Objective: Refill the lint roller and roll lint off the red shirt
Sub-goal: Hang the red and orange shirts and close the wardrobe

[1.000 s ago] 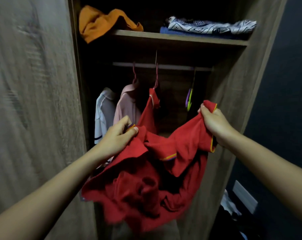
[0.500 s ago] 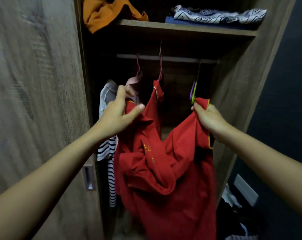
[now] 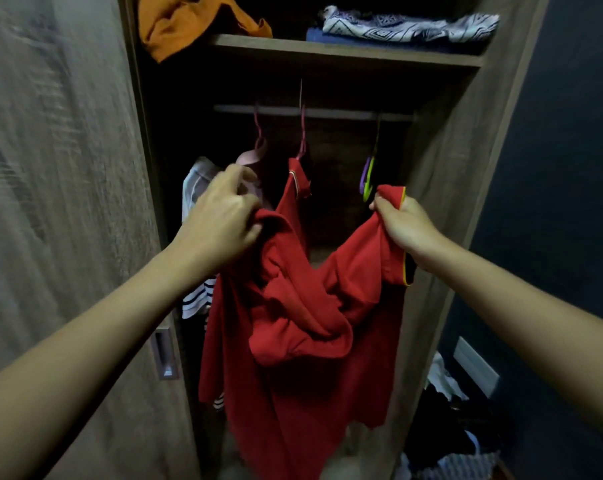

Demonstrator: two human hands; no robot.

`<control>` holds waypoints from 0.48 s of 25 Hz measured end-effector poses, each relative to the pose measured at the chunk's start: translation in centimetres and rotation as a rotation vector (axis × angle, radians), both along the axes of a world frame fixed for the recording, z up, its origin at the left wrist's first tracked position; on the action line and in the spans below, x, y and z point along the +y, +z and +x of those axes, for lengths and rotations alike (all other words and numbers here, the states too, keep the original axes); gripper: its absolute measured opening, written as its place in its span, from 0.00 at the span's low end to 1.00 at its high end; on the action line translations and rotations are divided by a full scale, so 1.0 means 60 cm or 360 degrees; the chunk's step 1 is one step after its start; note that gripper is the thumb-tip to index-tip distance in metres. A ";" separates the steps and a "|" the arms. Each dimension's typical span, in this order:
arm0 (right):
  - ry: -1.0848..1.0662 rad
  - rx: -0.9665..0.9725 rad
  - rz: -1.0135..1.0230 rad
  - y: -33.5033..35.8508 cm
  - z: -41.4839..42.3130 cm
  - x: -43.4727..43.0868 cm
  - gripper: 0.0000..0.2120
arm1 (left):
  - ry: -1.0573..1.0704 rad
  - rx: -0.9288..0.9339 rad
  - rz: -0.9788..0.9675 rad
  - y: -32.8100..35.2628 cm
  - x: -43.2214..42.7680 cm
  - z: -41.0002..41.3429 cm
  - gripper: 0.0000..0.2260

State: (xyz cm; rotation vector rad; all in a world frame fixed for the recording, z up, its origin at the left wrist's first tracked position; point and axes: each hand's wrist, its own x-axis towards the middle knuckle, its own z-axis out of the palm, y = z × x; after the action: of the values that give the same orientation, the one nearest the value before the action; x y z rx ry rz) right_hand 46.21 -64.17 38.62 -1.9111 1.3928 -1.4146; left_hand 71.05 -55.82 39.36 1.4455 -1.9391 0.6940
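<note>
While aloft, red shirt (image 3: 303,306) between hands (image 3: 220,220) (image 3: 407,226)

Only the arms show, wrist to approx. elbow; upper arms are out of frame. L forearm (image 3: 85,327): bare along the whole visible length, skin uncovered right up to the frame edge. L hand (image 3: 224,220): bare, back of hand and knuckles toward the cam, fingers a bit motion-blurred. R forearm (image 3: 521,306): also bare for all that's visible. R hand (image 3: 405,226): bare, back of hand and thumb side showing, sharper than the L. Light is dim, so fine detail (nails, skin marks) can't be told.
</note>
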 end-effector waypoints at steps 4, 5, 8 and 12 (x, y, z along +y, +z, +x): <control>0.0080 0.0014 -0.0015 0.003 0.015 0.004 0.15 | -0.0023 0.0039 0.0019 0.015 0.002 -0.018 0.18; 0.0106 0.0018 -0.0019 0.004 0.020 0.007 0.15 | -0.0083 0.0095 0.0044 0.021 0.004 -0.018 0.18; 0.0158 0.0011 -0.0053 0.009 0.031 0.015 0.14 | -0.0187 0.0088 0.0219 0.038 0.012 -0.004 0.20; -0.0095 0.0646 -0.0088 0.001 0.034 0.022 0.24 | -0.0007 0.0024 0.0165 0.048 0.020 0.010 0.16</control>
State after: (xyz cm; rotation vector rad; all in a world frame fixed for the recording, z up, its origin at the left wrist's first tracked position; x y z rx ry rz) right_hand 48.25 -62.83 38.67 -2.3033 1.6116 -1.1393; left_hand 71.66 -54.61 42.27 1.5034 -1.9920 0.5867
